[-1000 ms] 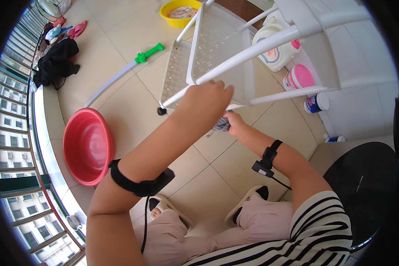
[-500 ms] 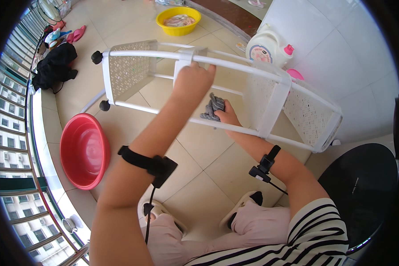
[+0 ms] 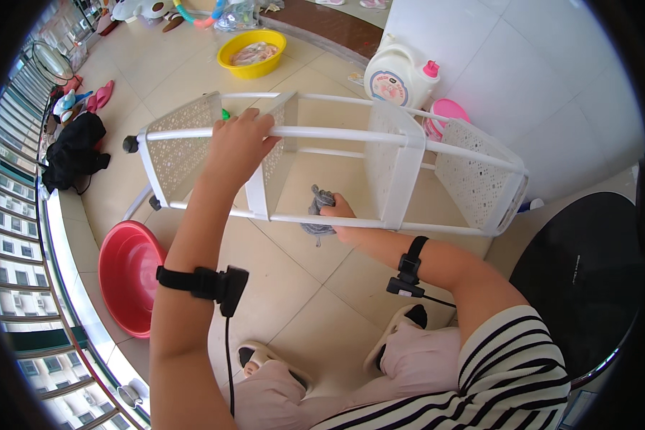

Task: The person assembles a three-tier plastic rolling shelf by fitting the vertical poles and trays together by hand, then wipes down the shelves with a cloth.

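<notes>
A white shelf rack [image 3: 403, 183] with perforated panels and black wheels at its left end is turned on its side in front of me. My left hand [image 3: 242, 147] is closed round its upper pole, between the wheel-end panel and the neighbouring shelf. Inside the frame, near the lower pole, my right hand [image 3: 339, 213] grips a crumpled grey cloth [image 3: 321, 203]. Part of the cloth hangs behind and below that pole; my right forearm passes beneath the rack's lower side.
A red basin [image 3: 130, 276] leans at left by the railing; a yellow basin [image 3: 252, 64] with cloth inside stands farther back. A white jug [image 3: 393, 80] and pink tub [image 3: 448, 115] are by the tiled wall. A round black-topped object [image 3: 580, 279] is at right.
My left hand has shifted left along the upper pole, away from the shelf joint. The rack sits further left in view, and my right hand with the cloth is slightly lower and left.
</notes>
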Available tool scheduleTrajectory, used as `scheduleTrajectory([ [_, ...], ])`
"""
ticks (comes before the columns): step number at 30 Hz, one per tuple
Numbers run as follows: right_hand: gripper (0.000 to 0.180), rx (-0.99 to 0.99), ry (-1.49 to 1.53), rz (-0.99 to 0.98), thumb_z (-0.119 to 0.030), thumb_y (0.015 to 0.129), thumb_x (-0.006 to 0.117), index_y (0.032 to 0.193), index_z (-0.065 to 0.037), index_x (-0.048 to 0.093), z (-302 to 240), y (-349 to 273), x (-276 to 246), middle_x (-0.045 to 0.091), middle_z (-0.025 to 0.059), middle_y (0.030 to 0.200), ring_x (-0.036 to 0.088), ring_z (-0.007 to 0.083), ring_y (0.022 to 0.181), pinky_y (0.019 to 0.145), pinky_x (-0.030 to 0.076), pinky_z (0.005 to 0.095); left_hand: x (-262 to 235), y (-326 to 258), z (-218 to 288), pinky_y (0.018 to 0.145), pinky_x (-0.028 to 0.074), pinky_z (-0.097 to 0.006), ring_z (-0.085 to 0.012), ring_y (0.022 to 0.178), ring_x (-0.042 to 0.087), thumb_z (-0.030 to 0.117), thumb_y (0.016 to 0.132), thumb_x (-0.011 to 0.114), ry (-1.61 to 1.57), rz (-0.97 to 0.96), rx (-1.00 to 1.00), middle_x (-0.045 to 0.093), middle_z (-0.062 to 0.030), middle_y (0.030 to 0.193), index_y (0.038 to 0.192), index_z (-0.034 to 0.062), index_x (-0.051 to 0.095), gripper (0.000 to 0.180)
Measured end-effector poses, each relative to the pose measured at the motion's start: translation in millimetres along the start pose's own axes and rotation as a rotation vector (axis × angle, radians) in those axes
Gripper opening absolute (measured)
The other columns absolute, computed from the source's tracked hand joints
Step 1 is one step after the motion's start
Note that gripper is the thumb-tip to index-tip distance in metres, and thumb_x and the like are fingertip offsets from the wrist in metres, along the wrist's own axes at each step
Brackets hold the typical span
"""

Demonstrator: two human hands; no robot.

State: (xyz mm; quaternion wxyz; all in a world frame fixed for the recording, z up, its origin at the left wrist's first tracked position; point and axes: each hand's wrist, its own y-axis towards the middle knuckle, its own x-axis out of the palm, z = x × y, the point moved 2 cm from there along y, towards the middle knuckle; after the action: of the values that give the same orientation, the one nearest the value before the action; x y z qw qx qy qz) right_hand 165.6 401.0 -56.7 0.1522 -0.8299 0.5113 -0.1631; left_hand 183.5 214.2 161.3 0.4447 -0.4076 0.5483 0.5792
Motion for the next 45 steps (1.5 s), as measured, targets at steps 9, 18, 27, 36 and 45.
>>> scheduleTrajectory([
  [9,0.035,-0.328,0.011,0.155,-0.001,0.067,0.052,0.102,0.001,0.048,-85,23,24,0.056,0.0141,0.092,0.055,0.0235,0.085,0.078,0.044,0.0329,-23,-55,-48,0.069,0.045,-0.040,-0.0289,0.077,0.061,0.017,0.076,0.064,-0.056,0.484,-0.206,0.056,-0.0133,0.109,0.086,0.0074,0.056,0.015],
  [18,0.029,-0.563,0.270,0.193,0.001,0.070,0.050,0.098,0.001,0.043,-157,63,-9,0.054,0.0115,0.090,0.054,0.0187,0.081,0.071,0.047,0.0301,-10,-63,-44,0.076,0.042,-0.039,-0.0352,0.110,0.047,0.025,0.083,0.060,-0.260,0.575,-0.536,0.045,-0.0232,0.121,0.089,0.0059,0.055,0.021],
  [27,0.035,-0.136,-0.079,0.319,-0.003,0.070,0.051,0.104,-0.001,0.044,-48,50,-45,0.052,0.0107,0.091,0.052,0.0192,0.083,0.072,0.045,0.0322,26,-62,-11,0.082,0.037,-0.034,-0.0248,0.093,0.047,0.030,0.084,0.058,-0.908,0.603,-0.877,0.010,-0.0223,0.136,0.094,0.0063,0.054,0.026],
  [36,0.039,-0.195,-0.180,0.229,0.000,0.069,0.050,0.108,0.000,0.045,-20,83,-60,0.055,0.0134,0.090,0.055,0.0220,0.083,0.071,0.045,0.0329,19,-50,49,0.092,0.034,-0.040,-0.0330,0.116,0.034,0.028,0.086,0.053,-1.169,0.029,-1.048,-0.007,-0.0276,0.135,0.127,0.0120,0.035,0.048],
  [45,0.041,-0.259,-0.083,0.119,0.000,0.066,0.055,0.107,0.000,0.048,-61,128,10,0.058,0.0125,0.085,0.058,0.0214,0.076,0.066,0.047,0.0318,5,-60,-36,0.080,0.040,-0.037,-0.0293,0.091,0.051,0.020,0.075,0.065,0.302,0.174,-0.102,0.053,-0.0132,0.104,0.108,0.0155,0.057,0.035],
])
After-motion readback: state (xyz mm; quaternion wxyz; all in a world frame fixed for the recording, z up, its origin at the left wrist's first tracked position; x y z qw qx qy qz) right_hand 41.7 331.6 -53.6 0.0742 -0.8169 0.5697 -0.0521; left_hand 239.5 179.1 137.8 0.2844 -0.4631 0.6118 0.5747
